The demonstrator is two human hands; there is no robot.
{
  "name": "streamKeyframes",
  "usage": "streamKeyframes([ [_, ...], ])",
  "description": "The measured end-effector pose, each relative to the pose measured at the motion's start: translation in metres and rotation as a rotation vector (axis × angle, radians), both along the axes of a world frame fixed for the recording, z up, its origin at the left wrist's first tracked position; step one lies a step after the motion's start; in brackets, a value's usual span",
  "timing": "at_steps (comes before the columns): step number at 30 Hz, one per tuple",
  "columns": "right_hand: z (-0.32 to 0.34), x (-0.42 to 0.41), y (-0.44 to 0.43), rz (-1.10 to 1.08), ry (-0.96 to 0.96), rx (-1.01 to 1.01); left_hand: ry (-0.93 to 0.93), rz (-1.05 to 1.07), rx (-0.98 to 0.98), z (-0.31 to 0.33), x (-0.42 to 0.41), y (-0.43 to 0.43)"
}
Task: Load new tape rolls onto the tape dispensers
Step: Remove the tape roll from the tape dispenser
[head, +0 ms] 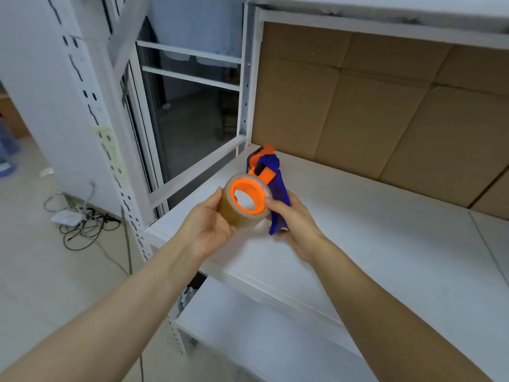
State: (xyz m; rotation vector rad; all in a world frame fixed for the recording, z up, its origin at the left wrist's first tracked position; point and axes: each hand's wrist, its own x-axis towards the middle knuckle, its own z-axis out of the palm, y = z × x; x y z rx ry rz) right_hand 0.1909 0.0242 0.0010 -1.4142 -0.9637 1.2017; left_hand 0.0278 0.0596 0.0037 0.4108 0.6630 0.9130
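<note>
A brown tape roll (234,213) sits around the orange hub of a blue and orange tape dispenser (271,175), held above the left end of a white shelf (385,244). My left hand (206,224) cups the roll from the left and below. My right hand (294,221) grips the blue body of the dispenser from the right, thumb touching the roll's rim. The dispenser's lower part is hidden behind my right hand and the roll.
Brown cardboard sheets (371,106) line the back of the shelf. A lower white shelf (261,340) lies beneath. White metal uprights (245,92) frame the rack. On the floor at left lie a white box and tangled black cables (80,221).
</note>
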Motion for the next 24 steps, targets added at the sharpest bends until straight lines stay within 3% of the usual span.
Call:
streamKeyframes([
  [3,-0.011,0.000,0.001,-0.004,0.083,-0.002,0.007,-0.008,-0.059,-0.013,0.000,-0.007],
  [5,-0.018,-0.003,0.001,-0.019,0.040,-0.013,0.129,-0.043,-0.009,-0.016,0.000,-0.011],
  [10,-0.029,-0.007,0.000,0.022,-0.142,-0.083,0.887,-0.060,0.326,-0.022,0.000,-0.012],
  [14,-0.026,-0.009,0.003,0.038,-0.160,-0.096,1.239,-0.137,0.502,-0.019,-0.004,0.003],
  [19,-0.023,-0.014,0.013,0.043,-0.175,-0.116,1.304,-0.173,0.522,-0.015,-0.009,0.021],
  [24,-0.024,-0.022,0.021,0.046,-0.198,-0.026,1.583,-0.085,0.688,-0.010,-0.015,0.032],
])
